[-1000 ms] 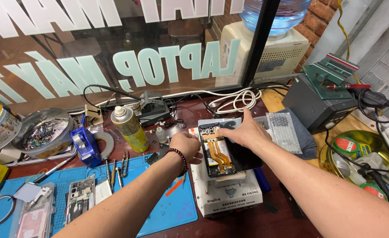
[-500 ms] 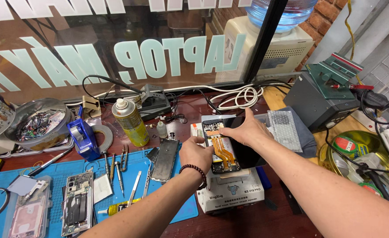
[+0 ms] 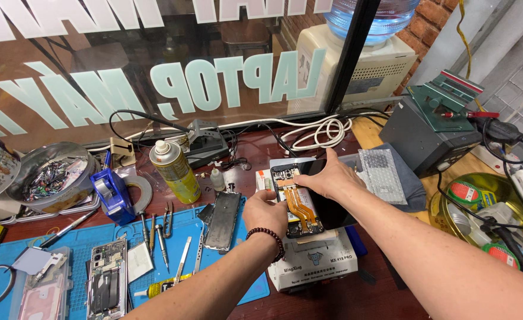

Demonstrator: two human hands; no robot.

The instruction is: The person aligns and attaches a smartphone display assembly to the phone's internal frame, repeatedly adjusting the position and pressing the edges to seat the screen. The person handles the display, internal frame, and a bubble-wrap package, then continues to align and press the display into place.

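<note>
An opened phone (image 3: 300, 201) with orange flex cables lies face down on a white box-shaped machine (image 3: 314, 261). My left hand (image 3: 265, 214), with a bead bracelet on the wrist, grips the phone's lower left edge. My right hand (image 3: 326, 176) rests on a black panel (image 3: 332, 207) lifted from the phone's right side, thumb near the phone's top. A dark back cover (image 3: 223, 220) lies on the blue mat (image 3: 95, 249) just left of my left hand.
Tweezers and prying tools (image 3: 160, 228), a second opened phone (image 3: 108, 284), a blue tape dispenser (image 3: 113, 192), a yellow spray can (image 3: 174, 170) and a tin of parts (image 3: 51, 178) lie left. White cables (image 3: 320, 131), a grey box (image 3: 427, 139) and a round tray (image 3: 486, 207) stand right.
My view has drifted left and closer. Both hands have stayed on the phone; the left hand slid down to its lower left edge, and the black panel has swung out to the right.
</note>
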